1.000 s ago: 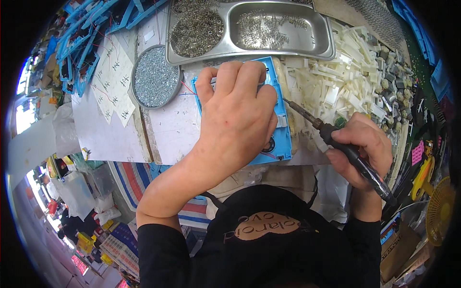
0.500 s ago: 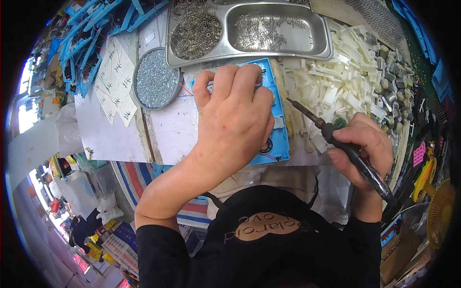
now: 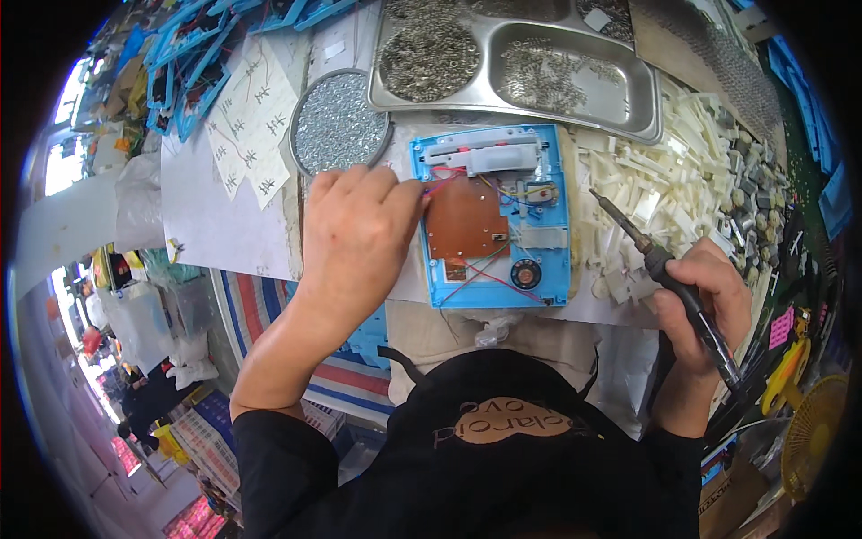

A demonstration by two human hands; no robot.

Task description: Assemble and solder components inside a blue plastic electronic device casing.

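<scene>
A shallow blue plastic case [image 3: 564,260] lies open on the table in front of me. Inside it are a brown circuit board [image 3: 462,220], a small round black part [image 3: 525,273] and a grey-white plastic piece [image 3: 498,160] along the far side. My left hand [image 3: 355,234] is at the case's left edge, fingers curled and pinched around thin red wires [image 3: 438,186] that run from the board; the fingertips are partly hidden. In my right hand [image 3: 705,301] is a soldering iron [image 3: 663,262], its dark handle gripped and its tip pointing up and left, apart from the case.
Behind the case stands a steel compartment tray [image 3: 651,112] of small metal parts. A round dish [image 3: 341,121] of screws sits left of it. White plastic pieces [image 3: 664,171] are heaped to the right. Blue frames with wires [image 3: 184,76] pile up at the far left, near marked paper [image 3: 251,117].
My left hand has moved left off the middle of the case to its left edge, uncovering the board. The soldering iron stays in my right hand, slightly lower and further right. The view has shifted.
</scene>
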